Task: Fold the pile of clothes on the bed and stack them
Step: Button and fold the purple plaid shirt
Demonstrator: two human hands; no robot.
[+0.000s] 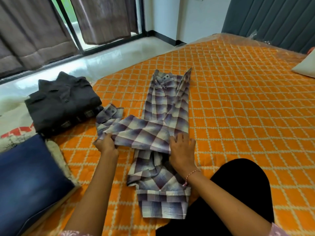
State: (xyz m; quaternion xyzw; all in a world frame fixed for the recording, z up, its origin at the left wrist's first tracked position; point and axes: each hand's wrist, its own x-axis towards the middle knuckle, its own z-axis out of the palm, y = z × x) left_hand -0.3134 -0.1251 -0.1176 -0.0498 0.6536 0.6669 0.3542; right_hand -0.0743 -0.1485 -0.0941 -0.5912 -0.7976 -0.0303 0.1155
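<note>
A purple-and-white checked shirt (163, 116) lies lengthwise on the orange quilted bed (238, 99), its sides folded inward and one sleeve lying across to the left. My left hand (106, 143) grips the lower edge of that sleeve near the cuff. My right hand (182, 150) rests flat with spread fingers on the shirt's right side where the sleeve crosses. To the left sits a folded dark grey shirt (63, 103), and nearer me lies folded blue denim (29, 181).
My black-trousered knee (238, 184) rests on the bed at the lower right. A white pillow (305, 67) lies at the far right edge. Beyond the bed's left edge are glossy floor (102, 58), brown curtains (34, 31) and a grey padded headboard (272, 19).
</note>
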